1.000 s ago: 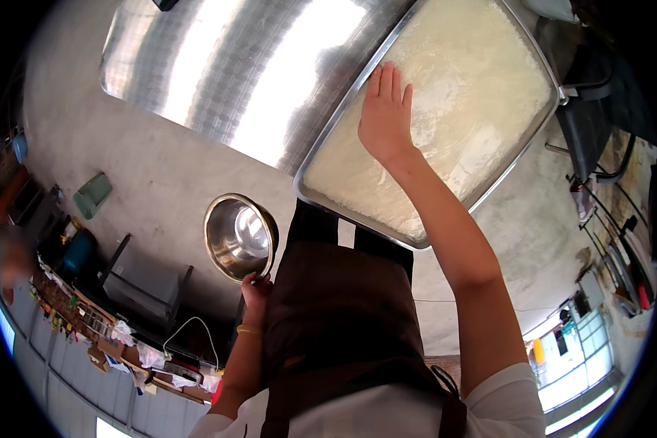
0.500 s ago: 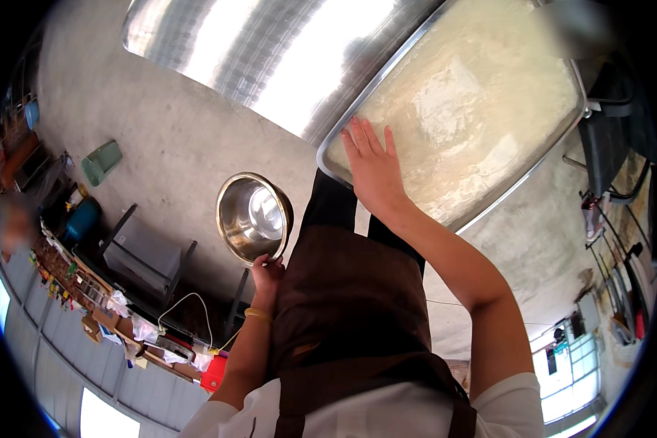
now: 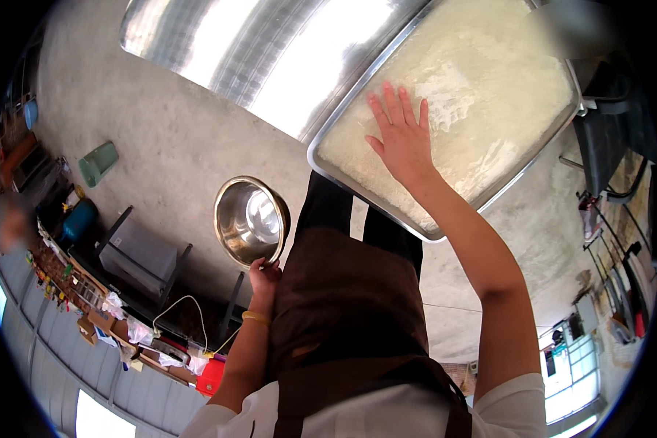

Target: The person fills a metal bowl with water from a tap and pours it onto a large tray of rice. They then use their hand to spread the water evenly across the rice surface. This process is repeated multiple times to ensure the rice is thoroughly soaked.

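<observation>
My left hand [image 3: 265,275] grips the rim of a shiny metal bowl [image 3: 230,223], held tilted out to my left, with nothing visible inside it. Over a large metal tray [image 3: 434,238] lies my right hand [image 3: 405,142], palm down with the fingers spread. Beneath it, a layer of pale powder or fine grain [image 3: 500,95] fills the tray, with a whiter patch [image 3: 445,98] just beyond my fingertips. Whether the palm presses into the layer cannot be made out.
A bare metal tabletop [image 3: 270,51] adjoins the tray's left side. On the concrete floor [image 3: 175,131] stands a green bin [image 3: 98,163]. A cluttered bench [image 3: 146,332] runs along the left, and a black chair [image 3: 602,146] stands at the right.
My right hand has slid from the tray's near left corner toward the middle of the pale layer, its fingers spread wider. The bowl stays nearly still in my left hand.
</observation>
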Motion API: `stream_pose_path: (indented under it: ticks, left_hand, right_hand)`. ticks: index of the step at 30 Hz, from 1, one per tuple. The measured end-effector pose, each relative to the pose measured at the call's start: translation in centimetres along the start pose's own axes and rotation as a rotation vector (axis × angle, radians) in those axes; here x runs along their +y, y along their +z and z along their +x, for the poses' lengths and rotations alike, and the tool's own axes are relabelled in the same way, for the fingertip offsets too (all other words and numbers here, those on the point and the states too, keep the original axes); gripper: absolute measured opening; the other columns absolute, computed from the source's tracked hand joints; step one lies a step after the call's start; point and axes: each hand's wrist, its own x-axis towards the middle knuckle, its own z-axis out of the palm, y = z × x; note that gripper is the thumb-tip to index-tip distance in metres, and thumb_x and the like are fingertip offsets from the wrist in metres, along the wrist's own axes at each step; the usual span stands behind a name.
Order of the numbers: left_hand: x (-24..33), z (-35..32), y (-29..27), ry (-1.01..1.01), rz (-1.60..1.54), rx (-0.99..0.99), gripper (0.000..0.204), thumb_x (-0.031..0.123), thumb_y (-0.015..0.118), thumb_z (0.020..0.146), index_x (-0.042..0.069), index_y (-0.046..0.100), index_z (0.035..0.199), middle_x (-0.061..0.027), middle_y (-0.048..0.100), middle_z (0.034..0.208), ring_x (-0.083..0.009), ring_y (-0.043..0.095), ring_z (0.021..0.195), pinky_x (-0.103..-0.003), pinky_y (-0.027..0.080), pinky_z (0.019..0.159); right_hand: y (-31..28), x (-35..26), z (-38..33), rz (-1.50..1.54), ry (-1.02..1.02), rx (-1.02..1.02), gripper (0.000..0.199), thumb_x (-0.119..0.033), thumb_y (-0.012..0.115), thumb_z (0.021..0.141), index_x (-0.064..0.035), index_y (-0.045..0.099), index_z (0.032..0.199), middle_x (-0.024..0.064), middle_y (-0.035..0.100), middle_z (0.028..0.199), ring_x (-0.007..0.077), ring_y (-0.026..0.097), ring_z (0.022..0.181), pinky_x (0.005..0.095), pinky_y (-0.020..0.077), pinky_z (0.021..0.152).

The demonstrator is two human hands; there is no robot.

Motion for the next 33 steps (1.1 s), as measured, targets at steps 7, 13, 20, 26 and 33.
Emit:
stream_pose_path:
  ticks: [7, 13, 20, 26, 33]
  left_hand:
    - [0.3, 0.5, -0.4, -0.007, 0.004, 0.014, 0.017, 0.017, 0.053, 0.070, 0.010, 0.042, 0.061, -0.0060, 0.050, 0.063, -0.0229, 0.052, 0.063, -0.029, 0.040, 0.052]
    - [0.3, -0.2, 1.0, 0.010, 0.051, -0.046, 0.017, 0.017, 0.052, 0.069, 0.010, 0.040, 0.059, -0.0059, 0.049, 0.062, -0.0216, 0.050, 0.061, -0.029, 0.038, 0.052]
    - [0.8, -1.4, 2.8, 0.013, 0.095, -0.020, 0.018, 0.021, 0.051, 0.069, 0.011, 0.040, 0.060, -0.0069, 0.048, 0.063, -0.0216, 0.048, 0.062, -0.030, 0.038, 0.056]
    - [1.4, -0.6, 2.8, 0.012, 0.074, -0.029, 0.018, 0.022, 0.052, 0.070, 0.012, 0.040, 0.060, -0.0074, 0.049, 0.063, -0.0221, 0.047, 0.059, -0.030, 0.039, 0.056]
    - [2.2, -0.7, 3.0, -0.043, 0.125, -0.020, 0.020, 0.023, 0.052, 0.070, 0.012, 0.040, 0.059, -0.0073, 0.048, 0.063, -0.0223, 0.047, 0.060, -0.029, 0.039, 0.057]
  right_hand:
    - [-0.9, 2.1, -3.1, -0.099, 0.054, -0.166, 0.066, -0.038, 0.055, 0.077, -0.0177, 0.026, 0.133, 0.0074, 0.013, 0.141, 0.0306, 0.016, 0.128, 0.0515, 0.0119, 0.102]
    - [-2.3, 5.5, -0.5, -0.094, 0.085, -0.044, 0.063, -0.040, 0.054, 0.078, -0.0164, 0.029, 0.132, 0.0067, 0.016, 0.140, 0.0279, 0.014, 0.129, 0.0517, 0.0081, 0.103]
    - [-7.2, 12.8, 1.0, -0.143, 0.154, 0.084, 0.057, -0.038, 0.049, 0.082, -0.0111, 0.032, 0.130, 0.0111, 0.020, 0.139, 0.0313, 0.020, 0.127, 0.0512, 0.0148, 0.101]
    - [-9.2, 25.9, 10.2, -0.051, 0.292, 0.363, 0.065, -0.047, 0.045, 0.082, -0.0099, 0.026, 0.132, 0.0130, 0.024, 0.137, 0.0335, 0.021, 0.126, 0.0484, 0.0196, 0.100]
    - [-7.0, 27.4, 12.6, 0.063, 0.345, 0.135, 0.070, -0.056, 0.040, 0.081, -0.0166, 0.020, 0.135, 0.0103, 0.015, 0.141, 0.0346, 0.012, 0.129, 0.0520, 0.0196, 0.099]
